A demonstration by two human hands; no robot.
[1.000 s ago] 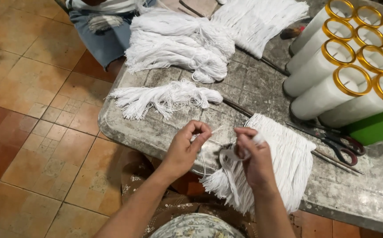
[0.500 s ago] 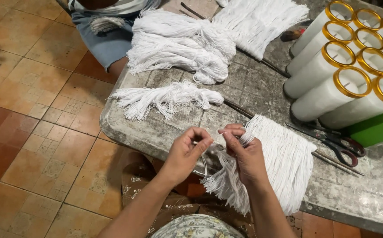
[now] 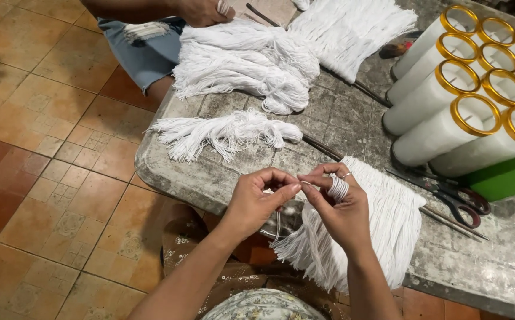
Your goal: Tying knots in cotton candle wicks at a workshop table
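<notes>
Nearest the camera, the left hand [image 3: 256,201] and the right hand [image 3: 336,207] meet above the near edge of the surface [image 3: 352,124]. Between them runs 1 short white strand [image 3: 302,183], and both hands are equally close to it, since each grips an end. The left thumb and forefinger are pressed together on its left end; the right fingers [image 3: 317,195] are pinched on its right end, where the cord is wound in a small coil [image 3: 338,187] around 1 finger. The strand's long axis lies left to right, nearly level, with the free tip pointing toward the left hand.

Just under and beyond the right hand lies a flat bundle of cut white cords [image 3: 382,225], its strands running from the far right down toward the person, the loose ends hanging off the surface edge. A thin rod [image 3: 322,148] crosses the surface at the bundle's far end.

Further out, a smaller loose hank [image 3: 222,133] lies left to right, and scissors [image 3: 453,195] rest to the right. Beyond those sit a big heap of white cord [image 3: 251,59], another person's hand [image 3: 201,12] on it, and tall white candles with gold rims [image 3: 447,112].
</notes>
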